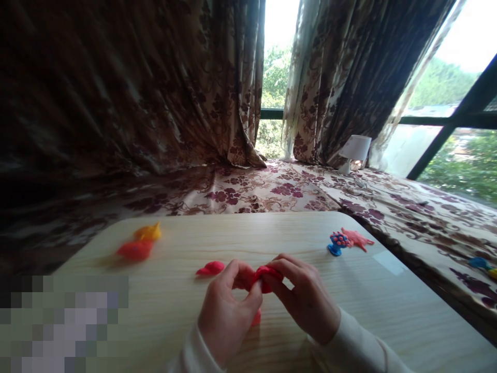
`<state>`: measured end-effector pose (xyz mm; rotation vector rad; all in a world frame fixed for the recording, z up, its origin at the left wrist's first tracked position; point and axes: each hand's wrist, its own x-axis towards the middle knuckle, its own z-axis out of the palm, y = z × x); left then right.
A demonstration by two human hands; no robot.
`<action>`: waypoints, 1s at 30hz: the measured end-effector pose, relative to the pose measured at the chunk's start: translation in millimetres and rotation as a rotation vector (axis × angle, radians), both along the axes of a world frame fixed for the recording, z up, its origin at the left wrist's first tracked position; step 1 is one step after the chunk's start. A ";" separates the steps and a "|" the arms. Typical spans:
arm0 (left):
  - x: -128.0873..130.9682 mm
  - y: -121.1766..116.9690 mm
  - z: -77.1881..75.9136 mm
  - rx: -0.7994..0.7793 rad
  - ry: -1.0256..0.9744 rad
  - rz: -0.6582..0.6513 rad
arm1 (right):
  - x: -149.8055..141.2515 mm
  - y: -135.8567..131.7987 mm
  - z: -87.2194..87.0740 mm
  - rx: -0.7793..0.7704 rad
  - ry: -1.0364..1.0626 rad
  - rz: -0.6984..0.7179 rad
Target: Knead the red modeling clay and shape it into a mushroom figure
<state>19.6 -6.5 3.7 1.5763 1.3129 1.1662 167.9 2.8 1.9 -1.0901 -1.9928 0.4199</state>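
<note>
Both hands meet over the pale wooden table (pixel 163 311) and pinch one lump of red clay (pixel 266 275) between them. My left hand (pixel 229 311) has its fingers curled round the lump's left side. My right hand (pixel 306 298) grips its right side with thumb and fingertips. A bit more red clay (pixel 256 317) shows under the left hand. Just left of the hands lies a small flat red clay piece (pixel 210 268) on the table.
A red-orange clay piece (pixel 135 250) and a yellow one (pixel 148 232) lie at the table's far left. A blue clay figure with pink dots (pixel 337 242) and a pink clay shape (pixel 357 239) sit far right. A white lamp (pixel 354 152) stands by the curtained window.
</note>
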 end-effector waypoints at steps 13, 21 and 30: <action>2.5 -2.3 0.7 -0.009 -0.070 -0.033 | 2.8 -0.1 -1.7 0.049 0.055 0.049; 1.1 1.2 -0.6 -0.034 -0.106 -0.011 | 1.0 2.7 -2.8 0.037 0.120 0.006; 0.7 -0.7 -1.1 0.013 0.062 -0.003 | 1.0 1.1 -1.5 -0.014 0.092 0.026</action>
